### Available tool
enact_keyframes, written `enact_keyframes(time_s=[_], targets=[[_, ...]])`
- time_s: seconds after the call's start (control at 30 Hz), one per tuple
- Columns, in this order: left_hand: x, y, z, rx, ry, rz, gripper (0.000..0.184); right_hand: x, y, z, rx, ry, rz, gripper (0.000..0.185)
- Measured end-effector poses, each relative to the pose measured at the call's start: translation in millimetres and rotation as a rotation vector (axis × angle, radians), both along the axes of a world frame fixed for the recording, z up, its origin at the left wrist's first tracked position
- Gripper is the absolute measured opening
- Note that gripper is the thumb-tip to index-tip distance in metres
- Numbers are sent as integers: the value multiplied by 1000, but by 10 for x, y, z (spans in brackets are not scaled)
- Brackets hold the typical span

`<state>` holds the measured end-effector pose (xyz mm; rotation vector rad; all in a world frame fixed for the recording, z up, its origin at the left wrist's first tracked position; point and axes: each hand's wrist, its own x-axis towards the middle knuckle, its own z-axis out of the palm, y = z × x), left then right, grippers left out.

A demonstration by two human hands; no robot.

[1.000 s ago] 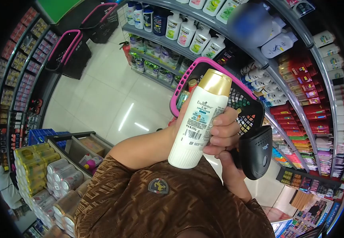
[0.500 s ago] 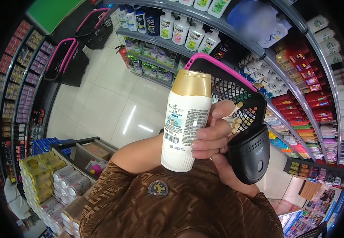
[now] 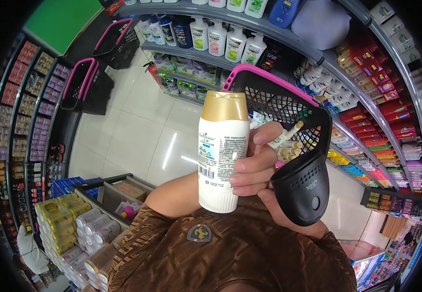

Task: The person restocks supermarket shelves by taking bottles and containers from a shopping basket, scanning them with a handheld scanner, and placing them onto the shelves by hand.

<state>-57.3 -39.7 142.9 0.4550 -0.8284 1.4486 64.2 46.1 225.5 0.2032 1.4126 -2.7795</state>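
Observation:
In my left hand (image 3: 258, 163) is a white bottle (image 3: 223, 163) with a gold cap, held upright; the fingers wrap round its right side and its printed back label faces me. The palm is hidden behind the bottle. Just below and to the right, my right hand (image 3: 281, 211) is closed on a black scanner (image 3: 302, 189), whose head hides most of the fingers. Behind both hands stands a black mesh basket (image 3: 274, 100) with a pink rim, holding several pale items with yellowish ends (image 3: 293, 146).
Shelves of pump bottles (image 3: 215, 39) curve across the top, and red packages (image 3: 366, 73) fill the right shelves. Two more baskets (image 3: 91, 92) are at the upper left. Stacked cans (image 3: 60, 219) stand at the lower left, beside an open wooden compartment (image 3: 123, 192).
The bottle has moved left and turned slightly, so more of its small print shows. The scanner has shifted a little left. My view has shifted, and more of the basket is visible.

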Motion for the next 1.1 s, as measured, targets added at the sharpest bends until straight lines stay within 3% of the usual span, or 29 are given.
enact_keyframes(time_s=[0.37, 0.7, 1.1], targets=[[-7, 140, 52, -57, 12, 33, 35, -55, 173, 31, -157, -74, -4, 29], [-133, 5, 22, -83, -5, 36, 33, -60, 43, -90, 83, 13, 26, 29], [-208, -153, -5, -142, -6, 29, 30, -43, -84, -178, 146, 54, 25, 28]])
